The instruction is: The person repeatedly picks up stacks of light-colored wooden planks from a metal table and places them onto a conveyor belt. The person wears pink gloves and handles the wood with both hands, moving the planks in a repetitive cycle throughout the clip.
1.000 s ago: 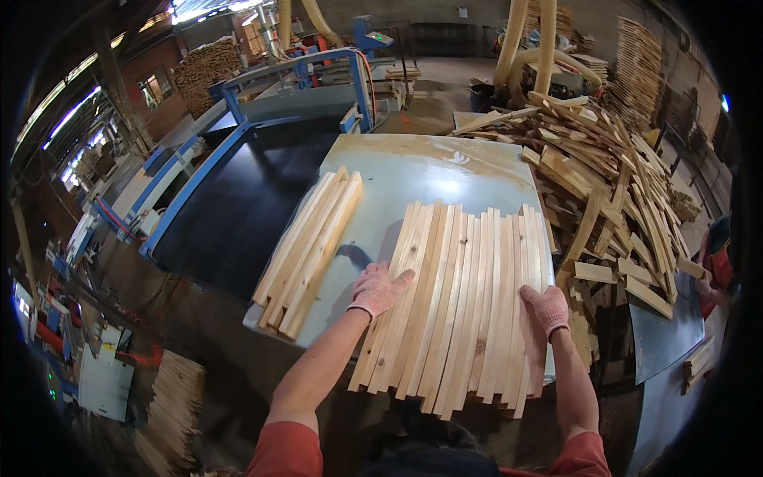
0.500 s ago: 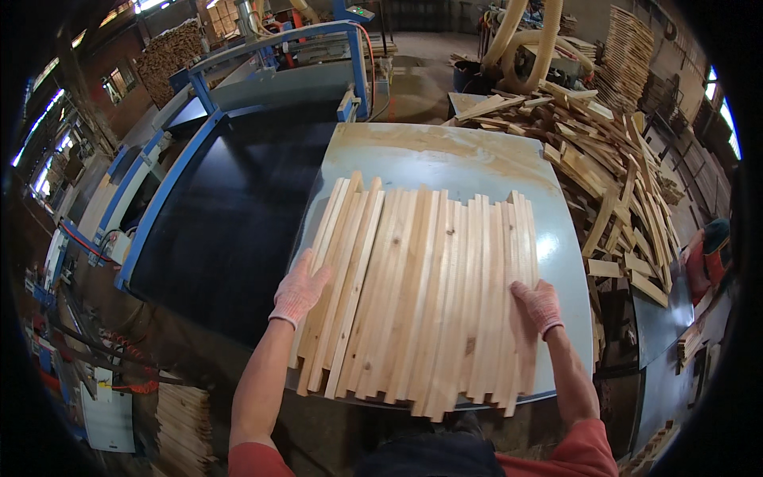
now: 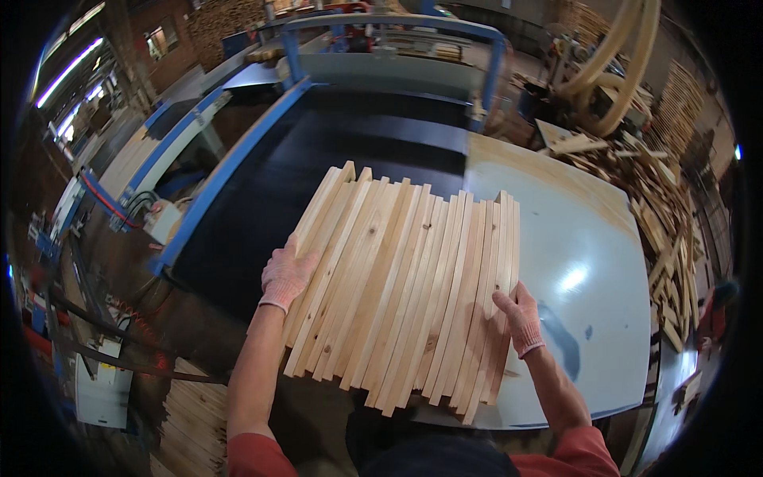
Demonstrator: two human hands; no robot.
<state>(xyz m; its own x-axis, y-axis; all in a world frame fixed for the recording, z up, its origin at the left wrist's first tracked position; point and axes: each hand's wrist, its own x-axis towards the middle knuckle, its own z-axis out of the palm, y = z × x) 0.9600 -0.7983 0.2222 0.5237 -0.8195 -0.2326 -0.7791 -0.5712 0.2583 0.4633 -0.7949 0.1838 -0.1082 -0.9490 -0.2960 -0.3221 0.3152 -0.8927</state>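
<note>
Side by side, a layer of long, pale wooden strips (image 3: 401, 286) spans the space between my two gloved hands. My left hand (image 3: 288, 274) grips the left edge of the layer, and my right hand (image 3: 518, 316) presses in on its right edge, thumb on top. Both hands wear light pinkish knit gloves; the fingers under the strips are hidden. The strips lie partly over the black conveyor belt (image 3: 262, 207) and partly over the light grey metal table (image 3: 588, 318). Their ends are uneven, and several show knots.
A blue machine frame (image 3: 397, 22) arches over the far end of the belt, with a blue side rail (image 3: 230, 179) on the left. Scrap wood (image 3: 668, 230) is heaped beyond the table at right, below thick beige hoses (image 3: 612, 71). More strips (image 3: 191, 421) are stacked at lower left.
My hands have carried the strips leftward off the grey table, partly over the black belt. The view has turned left, so the machine sits more central.
</note>
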